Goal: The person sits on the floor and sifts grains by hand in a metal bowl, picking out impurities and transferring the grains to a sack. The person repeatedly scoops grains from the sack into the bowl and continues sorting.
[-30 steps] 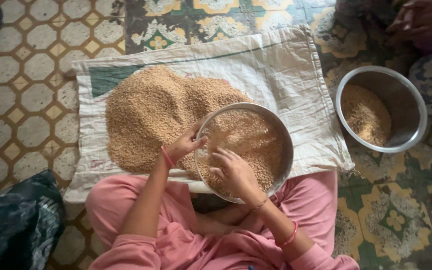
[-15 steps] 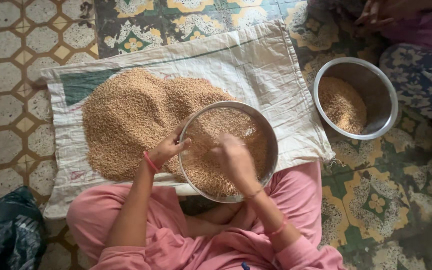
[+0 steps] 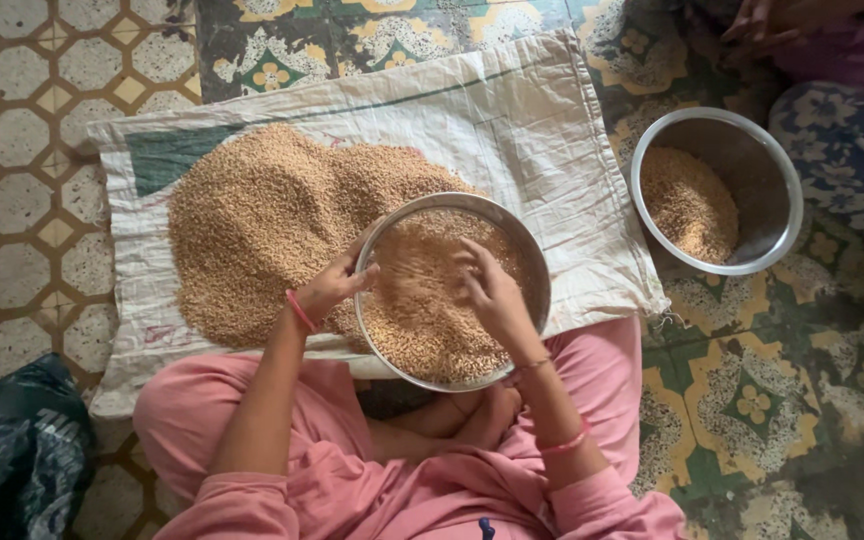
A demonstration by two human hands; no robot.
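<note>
On the person's lap, over pink-clothed crossed legs (image 3: 252,420), a round steel pan (image 3: 542,275) is seen, shallow and filled nearly to its rim with brown wheat grain (image 3: 422,320). Its far edge overlaps a white woven sack (image 3: 512,130) that is spread flat on the patterned tile floor (image 3: 22,120). A broad heap of the same grain (image 3: 262,220) is piled on the sack, just beside the pan and touching its left rim. Well apart to the right, on the green and yellow tiles, a deeper steel bowl (image 3: 762,150) is placed; a smaller amount of grain (image 3: 690,203) is held in its bottom, and its walls are left bare.

The pan's left rim is gripped by the left hand (image 3: 337,283), fingers curled over the edge with the thumb inside; a red bangle (image 3: 299,310) is worn at that wrist. The right hand (image 3: 492,290) is laid on the grain inside the pan, fingers loosely spread and slightly bent, nothing being clamped in it. A thin bangle is worn at that wrist, and a red one farther up the forearm. At the upper right corner, another person's hands (image 3: 762,25) and floral-patterned clothing (image 3: 842,140) are partly shown. A dark cloth (image 3: 12,450) is seen at the lower left.
</note>
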